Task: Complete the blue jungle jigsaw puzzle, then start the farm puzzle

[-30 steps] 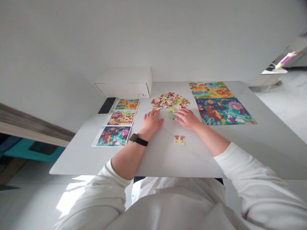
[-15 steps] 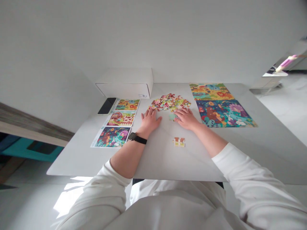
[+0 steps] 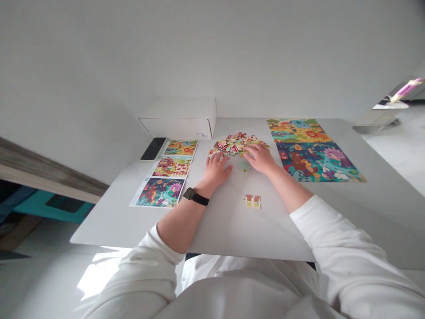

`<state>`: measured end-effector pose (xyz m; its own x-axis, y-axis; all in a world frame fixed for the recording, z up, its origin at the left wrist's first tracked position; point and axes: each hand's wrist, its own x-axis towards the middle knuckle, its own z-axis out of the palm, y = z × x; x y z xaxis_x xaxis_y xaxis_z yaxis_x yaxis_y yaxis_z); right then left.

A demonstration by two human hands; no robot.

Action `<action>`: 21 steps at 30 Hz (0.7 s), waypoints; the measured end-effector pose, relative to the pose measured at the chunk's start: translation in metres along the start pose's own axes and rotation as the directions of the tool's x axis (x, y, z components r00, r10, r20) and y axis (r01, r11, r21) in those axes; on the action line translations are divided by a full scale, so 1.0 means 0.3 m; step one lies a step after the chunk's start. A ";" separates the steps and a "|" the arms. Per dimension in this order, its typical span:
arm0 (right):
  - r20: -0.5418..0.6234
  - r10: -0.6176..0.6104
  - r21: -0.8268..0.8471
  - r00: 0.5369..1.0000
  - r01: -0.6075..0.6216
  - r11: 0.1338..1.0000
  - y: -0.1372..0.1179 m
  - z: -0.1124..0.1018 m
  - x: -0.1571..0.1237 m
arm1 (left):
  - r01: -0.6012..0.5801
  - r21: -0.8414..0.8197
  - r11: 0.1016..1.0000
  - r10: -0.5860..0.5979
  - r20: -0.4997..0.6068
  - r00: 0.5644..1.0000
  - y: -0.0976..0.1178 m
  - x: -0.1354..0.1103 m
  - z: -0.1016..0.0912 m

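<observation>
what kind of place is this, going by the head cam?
An indoor room, possibly at home, though the view can't settle that. A pale table stands against a plain wall, with a pile of jigsaw pieces and a phone on it.

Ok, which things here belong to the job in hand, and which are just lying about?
In use, by the look:
pile of puzzle pieces, left hand and right hand at its near edge
pale green piece
small block of pieces
probably the three-picture sheet

Likely just lying about:
phone
white box
two large pictures, untouched
</observation>
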<state>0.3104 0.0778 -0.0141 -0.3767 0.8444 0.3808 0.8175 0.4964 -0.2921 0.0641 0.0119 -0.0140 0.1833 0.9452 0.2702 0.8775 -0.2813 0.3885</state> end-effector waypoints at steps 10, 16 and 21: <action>0.198 0.052 -0.155 0.979 -0.021 0.988 -0.111 0.032 0.058 | -0.169 -0.071 0.983 0.170 0.016 0.985 0.017 -0.014 0.016; 0.047 0.036 -0.035 0.998 -0.034 0.999 -0.085 0.005 0.054 | -0.206 -0.094 0.974 0.206 -0.006 0.978 0.019 -0.018 0.023; -0.138 0.117 0.095 0.983 -0.104 0.990 -0.033 -0.021 0.051 | -0.224 -0.136 0.965 0.224 -0.018 0.974 0.019 -0.023 0.024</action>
<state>0.2994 0.0846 0.0001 -0.2148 0.8606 0.4618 0.8071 0.4227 -0.4123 0.0711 0.0051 -0.0200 0.3671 0.8550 0.3664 0.7452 -0.5061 0.4342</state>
